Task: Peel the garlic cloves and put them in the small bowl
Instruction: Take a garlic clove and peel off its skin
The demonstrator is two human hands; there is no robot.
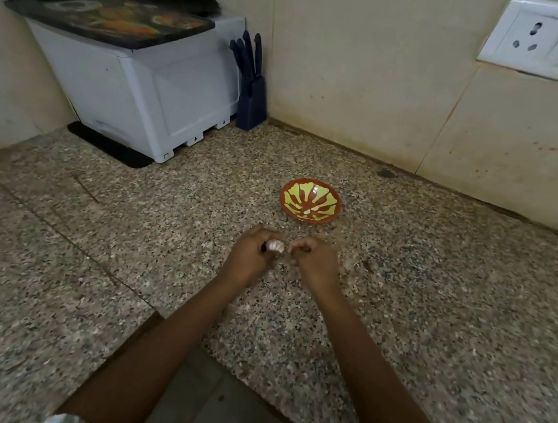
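Near the small bowl [310,202], left hand [251,252] gripping garlic [275,246], right hand [315,261] curled beside

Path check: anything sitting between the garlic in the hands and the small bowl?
Nothing visible. The left hand holds the garlic, with the right hand close beside it. The small bowl sits just beyond them, and only bare counter lies between. The bowl itself looks empty.

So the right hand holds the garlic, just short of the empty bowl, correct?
Not quite: the head view shows the garlic held in the left hand, not the right hand. It is just short of the empty bowl.
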